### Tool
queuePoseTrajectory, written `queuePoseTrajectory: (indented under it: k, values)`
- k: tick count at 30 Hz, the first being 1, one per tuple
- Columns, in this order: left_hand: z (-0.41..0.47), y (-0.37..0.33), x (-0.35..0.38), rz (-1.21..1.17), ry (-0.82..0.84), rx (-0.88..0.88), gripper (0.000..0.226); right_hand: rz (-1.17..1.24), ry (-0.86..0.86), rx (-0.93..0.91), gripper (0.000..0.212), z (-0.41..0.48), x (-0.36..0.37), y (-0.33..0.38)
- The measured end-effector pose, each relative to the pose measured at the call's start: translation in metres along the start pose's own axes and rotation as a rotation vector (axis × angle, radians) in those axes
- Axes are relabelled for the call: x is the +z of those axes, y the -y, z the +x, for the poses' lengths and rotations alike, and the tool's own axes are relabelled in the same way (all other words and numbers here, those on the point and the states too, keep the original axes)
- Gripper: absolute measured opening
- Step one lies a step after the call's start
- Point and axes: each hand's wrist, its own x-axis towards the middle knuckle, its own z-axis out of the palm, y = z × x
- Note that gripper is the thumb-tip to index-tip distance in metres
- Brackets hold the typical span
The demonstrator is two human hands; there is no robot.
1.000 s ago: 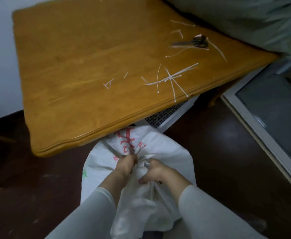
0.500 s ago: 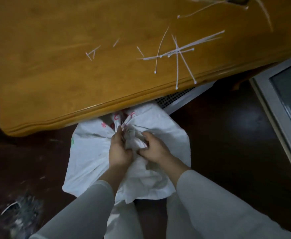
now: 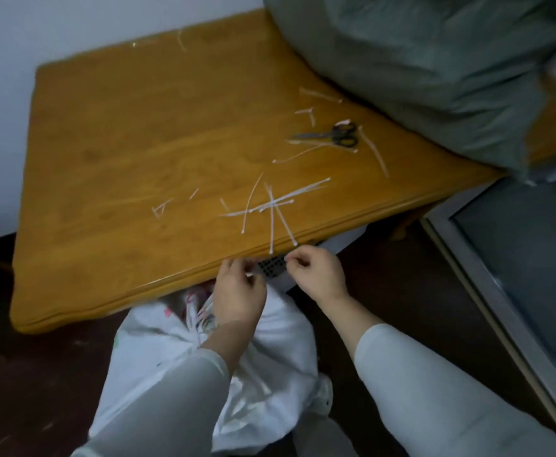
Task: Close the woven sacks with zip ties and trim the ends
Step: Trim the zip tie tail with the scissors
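While the white woven sack with red print [image 3: 263, 351] sits on the dark floor below our fingers, its gathered neck bunched just under our left hand [image 3: 238, 291], both hands are raised to the near edge of the honey-coloured wooden table [image 3: 131, 153]. Our left fingers [image 3: 250, 275] are curled loosely inward; we cannot tell whether they pinch anything. Our right hand [image 3: 316, 272] is apart from the sack, its fingertips [image 3: 291, 258] drawn together just below the ends of the white plastic zip ties [image 3: 276, 206], which lie crossed on the tabletop and reach its edge; whether they touch one is unclear. Farther beyond our right fingers lie black-handled scissors [image 3: 332, 135] among short white offcuts [image 3: 309, 112]. Past those, a grey-green stuffed sack [image 3: 435, 67] rests on the table's far corner.
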Motion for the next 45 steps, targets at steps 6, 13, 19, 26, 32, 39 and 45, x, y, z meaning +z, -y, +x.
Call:
queuePoseTrajectory:
  k: [6,13,19,26,32,39,45]
  values:
    - [0.050,-0.100,0.026,-0.081,0.040,0.142,0.028,-0.061,-0.262,-0.027,0.025,0.053,-0.087,-0.003]
    - [0.113,-0.146,0.052,-0.013,0.100,0.120,0.033,-0.200,-0.341,-0.087,0.031,0.158,-0.137,0.004]
    - [0.151,-0.150,0.058,0.054,0.078,0.109,0.029,-0.381,-0.331,-0.002,0.029,0.231,-0.148,0.004]
    - [0.153,-0.141,0.056,0.056,0.063,0.069,0.027,-0.523,-0.294,0.076,0.021,0.253,-0.144,0.001]
    - [0.147,-0.133,0.047,-0.125,0.012,-0.014,0.029,-0.501,-0.342,-0.031,0.022,0.226,-0.148,0.013]
    - [0.136,-0.141,0.024,-0.796,0.025,-0.401,0.069,-0.178,-0.225,-0.210,0.021,0.133,-0.119,0.034]
    - [0.108,-0.121,-0.009,-1.167,-0.041,-0.468,0.029,-0.168,-0.152,-0.253,0.019,0.076,-0.085,0.055]
